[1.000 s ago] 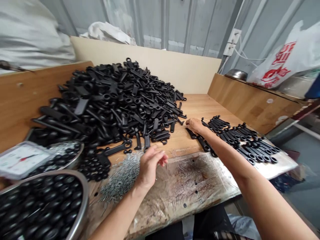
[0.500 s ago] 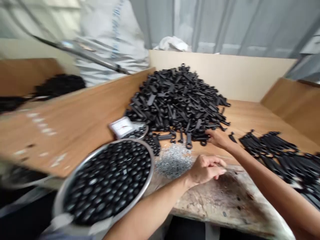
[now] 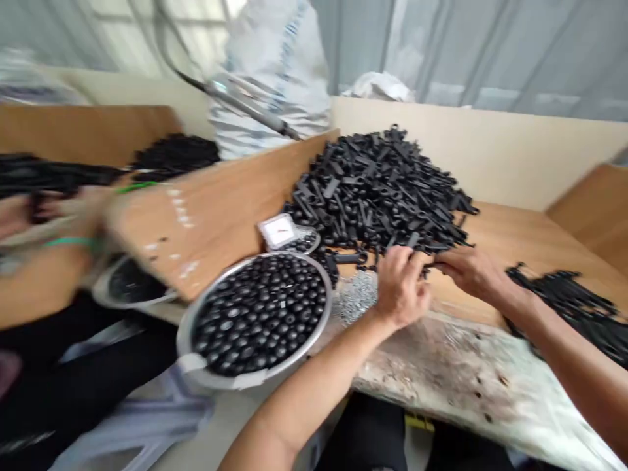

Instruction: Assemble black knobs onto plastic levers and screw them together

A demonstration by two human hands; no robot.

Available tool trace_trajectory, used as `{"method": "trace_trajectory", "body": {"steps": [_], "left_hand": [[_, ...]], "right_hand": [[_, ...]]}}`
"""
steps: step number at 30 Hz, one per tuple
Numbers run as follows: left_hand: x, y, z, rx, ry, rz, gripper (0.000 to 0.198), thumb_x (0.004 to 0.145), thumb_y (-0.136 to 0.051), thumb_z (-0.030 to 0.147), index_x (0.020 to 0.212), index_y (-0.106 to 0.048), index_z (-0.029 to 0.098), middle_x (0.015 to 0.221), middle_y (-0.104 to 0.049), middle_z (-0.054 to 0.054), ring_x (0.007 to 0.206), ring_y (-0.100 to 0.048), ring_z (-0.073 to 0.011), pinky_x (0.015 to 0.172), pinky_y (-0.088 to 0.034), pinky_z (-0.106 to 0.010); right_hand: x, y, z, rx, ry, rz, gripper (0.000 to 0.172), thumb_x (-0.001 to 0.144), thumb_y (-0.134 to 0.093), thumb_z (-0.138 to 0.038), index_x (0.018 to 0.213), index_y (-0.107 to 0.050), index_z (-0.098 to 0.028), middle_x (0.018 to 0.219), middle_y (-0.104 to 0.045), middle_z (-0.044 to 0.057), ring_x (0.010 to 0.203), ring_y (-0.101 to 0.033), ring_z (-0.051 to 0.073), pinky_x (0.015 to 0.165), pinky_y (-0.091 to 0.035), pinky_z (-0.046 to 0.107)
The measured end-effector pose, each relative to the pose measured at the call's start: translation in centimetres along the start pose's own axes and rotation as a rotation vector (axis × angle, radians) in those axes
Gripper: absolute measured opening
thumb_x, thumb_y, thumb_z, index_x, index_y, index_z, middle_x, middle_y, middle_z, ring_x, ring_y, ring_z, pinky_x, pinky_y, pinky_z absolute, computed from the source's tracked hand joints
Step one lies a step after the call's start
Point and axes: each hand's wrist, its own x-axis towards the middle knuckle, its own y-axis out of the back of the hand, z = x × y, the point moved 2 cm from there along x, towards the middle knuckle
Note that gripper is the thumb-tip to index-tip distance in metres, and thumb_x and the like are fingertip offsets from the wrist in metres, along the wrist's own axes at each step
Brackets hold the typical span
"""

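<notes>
In the head view, the hands are now working close together, whereas half a second ago the left hand [image 3: 403, 288] was sitting well apart from the right hand [image 3: 470, 269], nearer the desk's [image 3: 515, 232] front edge. The view is also facing further left, and another person's arm [image 3: 69, 268] is now showing, blurred, toward nine o'clock. The left forearm is slanting up from the bottom edge toward one o'clock, its hand turning its back to the camera and curling its fingers; whether that grip is holding anything, I cannot tell. The right forearm is reaching in toward ten o'clock, palm facing down, and its narrow grip is pinching a slim black part [image 3: 429, 265] in the gap between the hands. From there, the pile of black pieces [image 3: 383, 186] is rising toward eleven o'clock, while black rows [image 3: 572, 297] are lying between three and four. Silvery pins [image 3: 356, 299] are spreading at nine o'clock, just beside the left hand, and a basin [image 3: 184, 332] is holding round black caps [image 3: 260, 314] farther out that way.
</notes>
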Motion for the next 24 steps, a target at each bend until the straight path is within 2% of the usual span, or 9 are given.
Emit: {"method": "trace_trajectory", "body": {"steps": [3, 5, 7, 9, 13, 15, 18, 21, 24], "left_hand": [[0.5, 0.6, -1.3, 0.029, 0.060, -0.038, 0.054, 0.069, -0.055, 0.031, 0.119, -0.046, 0.013, 0.112, -0.051, -0.012, 0.108, -0.041, -0.0277, 0.092, -0.033, -0.044], [0.6, 0.4, -2.0, -0.100, 0.227, -0.155, 0.033, 0.067, -0.054, 0.023, 0.099, -0.056, 0.017, 0.088, -0.058, -0.005, 0.088, -0.050, -0.0217, 0.079, -0.038, -0.036], [0.5, 0.2, -2.5, -0.297, 0.368, -0.248, 0.005, 0.067, -0.052, 0.020, 0.069, -0.056, 0.017, 0.063, -0.052, 0.001, 0.066, -0.048, -0.0152, 0.063, -0.036, -0.027], [0.5, 0.2, -2.9, -0.429, 0.453, -0.254, 0.014, 0.068, -0.051, 0.021, 0.056, -0.049, 0.016, 0.052, -0.045, 0.003, 0.055, -0.043, -0.0119, 0.054, -0.031, -0.024], [1.1, 0.6, -4.5, -0.503, 0.612, -0.029, 0.012, 0.070, -0.048, 0.024, 0.066, -0.056, 0.016, 0.050, -0.048, 0.003, 0.049, -0.044, -0.0104, 0.052, -0.033, -0.022], [1.6, 0.8, -5.4, -0.544, 0.689, 0.133, 0.014, 0.070, -0.048, 0.026, 0.072, -0.057, 0.015, 0.049, -0.047, 0.003, 0.049, -0.044, -0.0103, 0.052, -0.037, -0.022], [1.9, 0.9, -6.4, -0.696, 0.806, 0.346, 0.018, 0.065, -0.053, 0.027, 0.076, -0.059, 0.014, 0.047, -0.045, 0.004, 0.048, -0.047, -0.0113, 0.052, -0.040, -0.023], [1.9, 0.8, -7.0, -0.763, 0.866, 0.445, 0.018, 0.062, -0.058, 0.026, 0.074, -0.061, 0.013, 0.048, -0.049, 0.003, 0.052, -0.051, -0.0127, 0.054, -0.042, -0.023], [1.7, 0.9, -7.1, -0.637, 0.806, 0.496, 0.014, 0.063, -0.059, 0.024, 0.071, -0.064, 0.014, 0.058, -0.057, 0.001, 0.061, -0.053, -0.0119, 0.062, -0.042, -0.022]], "right_hand": [[0.8, 3.6, -4.1, -0.080, 0.177, -0.062, 0.026, 0.086, -0.036, -0.012, 0.070, -0.057, -0.015, 0.066, -0.053, 0.005, 0.064, -0.045, 0.016, 0.059, -0.032, 0.028], [1.1, 4.9, -5.9, -0.109, 0.225, -0.092, 0.028, 0.086, -0.034, -0.010, 0.070, -0.056, -0.015, 0.067, -0.052, 0.005, 0.064, -0.041, 0.015, 0.059, -0.030, 0.029], [1.3, 5.4, -6.9, -0.122, 0.245, -0.097, 0.029, 0.087, -0.032, -0.009, 0.074, -0.057, -0.016, 0.070, -0.052, 0.005, 0.068, -0.041, 0.016, 0.062, -0.030, 0.029], [1.4, 5.4, -6.8, -0.067, 0.202, -0.064, 0.030, 0.089, -0.030, -0.011, 0.083, -0.058, -0.017, 0.077, -0.054, 0.005, 0.074, -0.044, 0.017, 0.065, -0.031, 0.029], [1.2, 3.6, -5.2, 0.179, -0.055, 0.053, 0.026, 0.093, -0.034, -0.025, 0.100, -0.058, -0.018, 0.088, -0.058, 0.004, 0.086, -0.049, 0.016, 0.072, -0.035, 0.026], [0.6, 1.6, -4.8, 0.229, -0.133, -0.033, 0.022, 0.091, -0.039, -0.025, 0.093, -0.060, -0.018, 0.084, -0.060, 0.002, 0.082, -0.052, 0.015, 0.070, -0.036, 0.025], [-0.7, -1.6, -4.9, 0.213, -0.175, -0.266, 0.013, 0.083, -0.049, -0.017, 0.079, -0.062, -0.018, 0.083, -0.062, 0.002, 0.080, -0.055, 0.015, 0.066, -0.035, 0.023], [-1.6, -4.0, -5.1, 0.171, -0.218, -0.370, 0.012, 0.080, -0.050, -0.013, 0.080, -0.061, -0.018, 0.087, -0.064, 0.003, 0.084, -0.057, 0.017, 0.065, -0.035, 0.023], [-1.5, -5.4, -5.2, 0.161, -0.236, -0.378, 0.014, 0.083, -0.048, -0.018, 0.085, -0.061, -0.018, 0.088, -0.064, 0.005, 0.084, -0.058, 0.018, 0.063, -0.035, 0.023]]}}
